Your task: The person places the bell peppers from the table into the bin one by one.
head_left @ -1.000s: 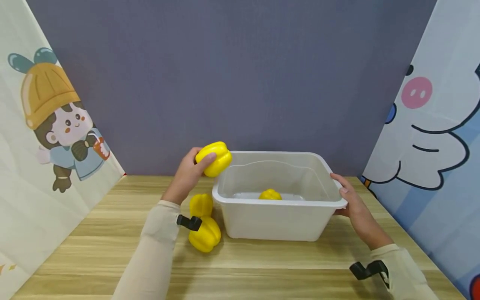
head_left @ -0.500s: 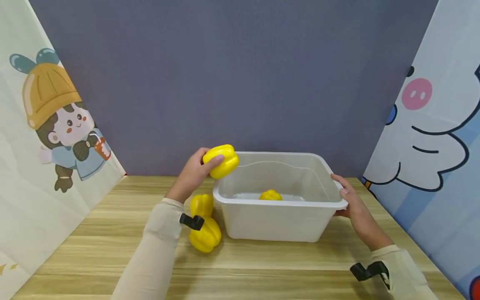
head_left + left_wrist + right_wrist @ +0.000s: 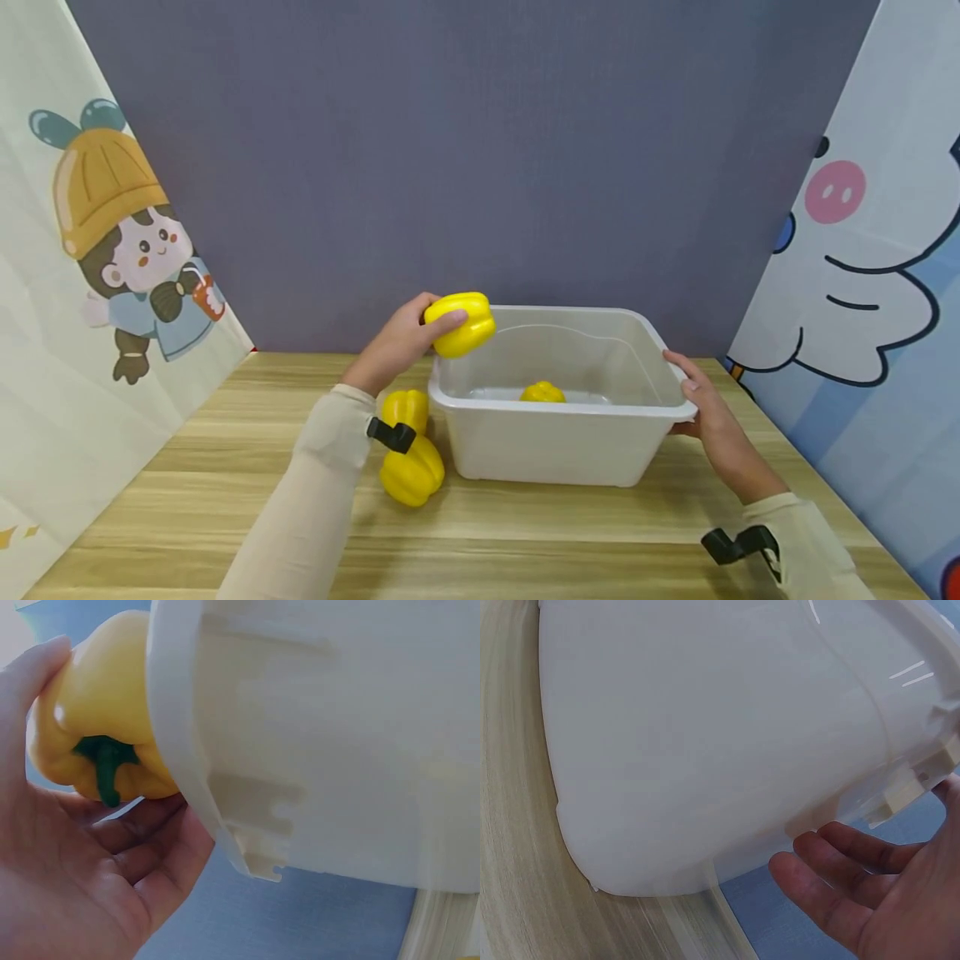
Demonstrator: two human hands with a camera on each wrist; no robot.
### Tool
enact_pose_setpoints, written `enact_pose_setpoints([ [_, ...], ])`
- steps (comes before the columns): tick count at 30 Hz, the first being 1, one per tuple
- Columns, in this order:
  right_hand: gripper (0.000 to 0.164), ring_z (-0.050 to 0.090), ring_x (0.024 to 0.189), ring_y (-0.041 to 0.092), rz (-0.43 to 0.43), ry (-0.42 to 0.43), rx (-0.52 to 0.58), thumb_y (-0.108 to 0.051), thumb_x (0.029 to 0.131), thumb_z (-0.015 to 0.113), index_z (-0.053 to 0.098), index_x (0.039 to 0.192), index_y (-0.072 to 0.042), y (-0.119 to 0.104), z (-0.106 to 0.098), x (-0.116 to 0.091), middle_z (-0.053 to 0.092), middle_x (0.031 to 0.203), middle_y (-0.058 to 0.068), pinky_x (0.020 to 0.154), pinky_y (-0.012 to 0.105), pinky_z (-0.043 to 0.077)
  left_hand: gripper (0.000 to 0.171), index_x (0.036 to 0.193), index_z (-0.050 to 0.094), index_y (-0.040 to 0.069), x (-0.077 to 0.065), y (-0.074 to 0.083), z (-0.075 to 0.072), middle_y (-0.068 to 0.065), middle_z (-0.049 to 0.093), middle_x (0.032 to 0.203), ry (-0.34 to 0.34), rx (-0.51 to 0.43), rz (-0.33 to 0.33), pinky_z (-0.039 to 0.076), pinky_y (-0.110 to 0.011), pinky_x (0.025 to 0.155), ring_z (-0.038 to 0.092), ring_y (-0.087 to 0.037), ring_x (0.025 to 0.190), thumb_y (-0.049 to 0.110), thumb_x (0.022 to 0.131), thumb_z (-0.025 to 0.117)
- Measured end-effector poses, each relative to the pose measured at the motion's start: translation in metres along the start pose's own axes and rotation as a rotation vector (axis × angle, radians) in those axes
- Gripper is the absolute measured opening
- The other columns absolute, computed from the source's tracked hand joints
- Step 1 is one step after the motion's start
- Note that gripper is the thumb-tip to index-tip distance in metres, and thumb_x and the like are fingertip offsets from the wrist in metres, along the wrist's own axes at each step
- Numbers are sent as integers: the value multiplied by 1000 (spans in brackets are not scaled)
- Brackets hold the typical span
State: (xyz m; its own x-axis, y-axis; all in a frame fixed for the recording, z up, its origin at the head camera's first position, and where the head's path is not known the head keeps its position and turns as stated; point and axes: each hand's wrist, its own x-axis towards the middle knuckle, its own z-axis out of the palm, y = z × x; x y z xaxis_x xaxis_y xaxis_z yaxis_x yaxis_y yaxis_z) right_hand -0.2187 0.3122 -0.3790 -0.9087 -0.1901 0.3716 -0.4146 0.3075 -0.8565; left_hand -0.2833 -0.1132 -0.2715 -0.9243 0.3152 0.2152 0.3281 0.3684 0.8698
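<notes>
My left hand (image 3: 401,343) holds a yellow bell pepper (image 3: 463,323) over the left rim of a white plastic bin (image 3: 543,442). In the left wrist view the pepper's green stem (image 3: 109,769) points toward the wrist, and the bin's rim hides part of the pepper. At the bin's right end, my right hand (image 3: 708,412) grips the rim, thumb on top and fingers (image 3: 825,896) underneath against the outer wall. Inside the bin lies another yellow pepper (image 3: 542,392), its lower part hidden by the front wall.
Two more yellow peppers, a rear one (image 3: 405,408) and a front one (image 3: 412,472), lie on the wooden table (image 3: 525,542) left of the bin, partly behind my left wrist mount. A grey panel (image 3: 480,167) stands behind, with printed cartoon sheets on both sides.
My left hand has carried the pepper a short way right and slightly down, across the bin's left rim. The right hand and the bin have stayed in place.
</notes>
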Motion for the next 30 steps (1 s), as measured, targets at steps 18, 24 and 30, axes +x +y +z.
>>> enact_pose_setpoints([
  [18, 51, 56, 102, 12, 4, 15, 14, -33, 111, 19, 19, 160, -18, 1, -2, 2, 39, 136, 9, 73, 39, 54, 62, 122, 54, 12, 21, 16, -2, -10, 61, 111, -100, 43, -70, 52, -40, 84, 60, -26, 96, 63, 89, 64],
  [24, 52, 56, 104, 11, 14, 1, 19, -34, 110, 19, 18, 160, -20, -1, -2, 1, 41, 136, 2, 74, 38, 54, 65, 122, 55, 14, 27, 22, -3, -8, 60, 113, -139, 61, -101, 51, -41, 87, 59, -26, 98, 68, 86, 64],
  [30, 52, 55, 105, 13, 21, -5, 34, -34, 110, 19, 18, 160, -19, 0, 2, 1, 41, 136, 3, 74, 38, 54, 64, 121, 56, 13, 30, 21, -1, -8, 59, 114, -166, 73, -121, 52, -41, 88, 60, -25, 99, 67, 87, 64],
])
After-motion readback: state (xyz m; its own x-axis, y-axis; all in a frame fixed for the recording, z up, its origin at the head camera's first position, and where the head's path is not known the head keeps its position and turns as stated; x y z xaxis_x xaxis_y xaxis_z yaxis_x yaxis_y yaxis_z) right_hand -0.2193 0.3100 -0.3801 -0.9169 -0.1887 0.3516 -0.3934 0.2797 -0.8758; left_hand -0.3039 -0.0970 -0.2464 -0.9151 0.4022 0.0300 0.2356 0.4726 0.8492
